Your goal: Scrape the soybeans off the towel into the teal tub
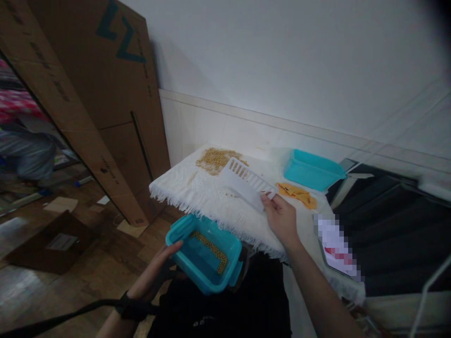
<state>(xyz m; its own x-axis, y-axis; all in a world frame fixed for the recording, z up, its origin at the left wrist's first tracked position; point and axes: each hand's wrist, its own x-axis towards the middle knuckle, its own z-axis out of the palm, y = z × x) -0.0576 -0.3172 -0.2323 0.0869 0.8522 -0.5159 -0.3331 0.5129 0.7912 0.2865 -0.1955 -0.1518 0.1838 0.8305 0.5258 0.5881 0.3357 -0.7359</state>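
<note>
My left hand [162, 260] grips the near rim of a teal plastic container [206, 256], held tilted just below the edge of the table. A line of small yellow beads lies inside the container. My right hand [282, 217] pinches the corner of a white slotted plastic scoop [243, 184] that rests on the white fringed cloth [197, 190]. A heap of the same yellow beads [215, 158] sits on the cloth beyond the scoop.
A second teal tray [312, 170] stands at the far right of the cloth, with orange packets [298, 193] beside it. Large cardboard boxes [98, 94] lean against the wall at left. A black surface [394, 225] borders the table on the right. More cardboard lies on the wooden floor.
</note>
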